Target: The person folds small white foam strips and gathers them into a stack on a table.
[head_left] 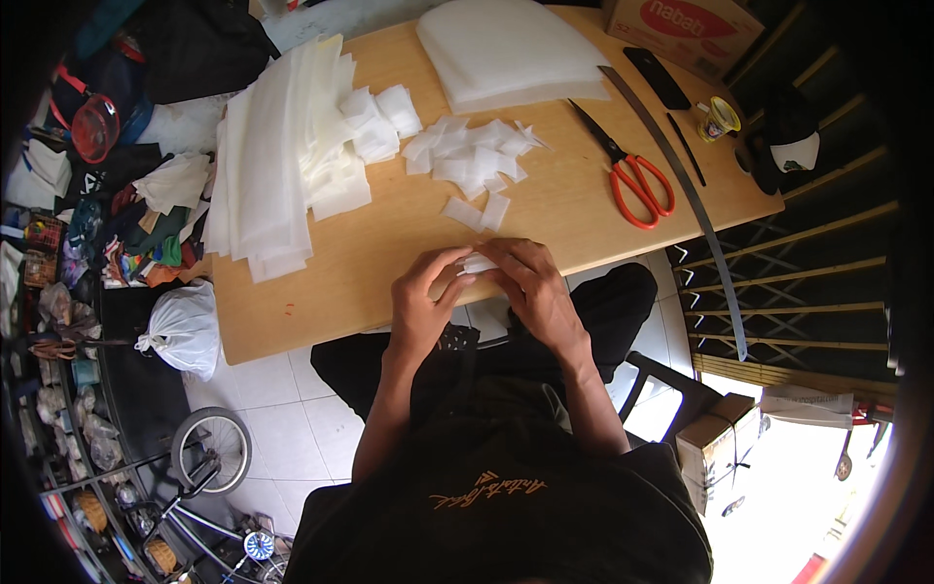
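Orange-lettered black shirt point(506, 521), red-printed carton point(686, 34), hands point(422, 290) pinching white piece point(476, 264)

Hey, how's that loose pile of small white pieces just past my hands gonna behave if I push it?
The pile of small white pieces would probably spread rather than slide as one, since they lie loose, overlapping at odd angles. Each piece is likely light, as they look thin and slightly see-through. Stiffness is hard to judge.
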`<state>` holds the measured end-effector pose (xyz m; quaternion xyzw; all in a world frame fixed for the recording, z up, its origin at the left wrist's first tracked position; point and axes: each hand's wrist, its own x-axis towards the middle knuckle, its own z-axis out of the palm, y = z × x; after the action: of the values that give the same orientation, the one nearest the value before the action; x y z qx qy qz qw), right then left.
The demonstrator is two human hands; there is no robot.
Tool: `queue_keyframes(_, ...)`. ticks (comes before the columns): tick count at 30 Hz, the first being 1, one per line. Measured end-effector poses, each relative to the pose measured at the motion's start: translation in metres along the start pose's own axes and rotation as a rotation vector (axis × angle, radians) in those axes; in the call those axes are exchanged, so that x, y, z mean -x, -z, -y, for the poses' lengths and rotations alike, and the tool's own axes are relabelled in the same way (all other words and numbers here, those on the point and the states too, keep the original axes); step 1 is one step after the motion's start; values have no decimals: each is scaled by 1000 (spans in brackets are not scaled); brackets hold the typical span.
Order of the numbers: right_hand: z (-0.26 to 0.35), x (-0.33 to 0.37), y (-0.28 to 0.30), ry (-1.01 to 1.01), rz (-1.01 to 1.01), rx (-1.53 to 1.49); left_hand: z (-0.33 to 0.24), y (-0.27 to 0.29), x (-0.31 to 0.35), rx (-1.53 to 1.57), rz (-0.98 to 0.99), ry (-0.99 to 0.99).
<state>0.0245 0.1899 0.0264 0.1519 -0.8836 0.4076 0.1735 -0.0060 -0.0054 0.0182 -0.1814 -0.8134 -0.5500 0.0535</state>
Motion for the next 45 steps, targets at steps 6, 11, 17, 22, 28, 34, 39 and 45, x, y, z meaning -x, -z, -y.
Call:
queue_keyframes(6, -7, 2, -3, -3, -21, -21, -1, 7, 0, 2, -4, -31)
queue_keyframes(11, -9, 3, -4, 11, -36, -41, 6, 12, -21, -22, -62, 30)
queue_keyframes(17, -10, 5, 5, 11, -11, -5, 7, -16, -61, -554, -130, -69)
queue_keyframes(22, -21, 16, 4, -42, -31, -41, 18, -5, -64, -332, -48, 63)
queue_keyframes(28, -6, 10, 6, -108, -32, -60, 22, 3, -45, 205, 17, 126)
queue_keyframes(34, -2, 3, -2, -97, -32, -121, 0, 7, -26, 264, 151, 162)
queue_keyframes(39, 0, 1, -9, -147, -67, -238, -7, 10, -24, 123, 181, 88)
queue_keyframes(45, -2, 0, -5, -57, -28, -105, -5, 5, -24, 27, 134, -14)
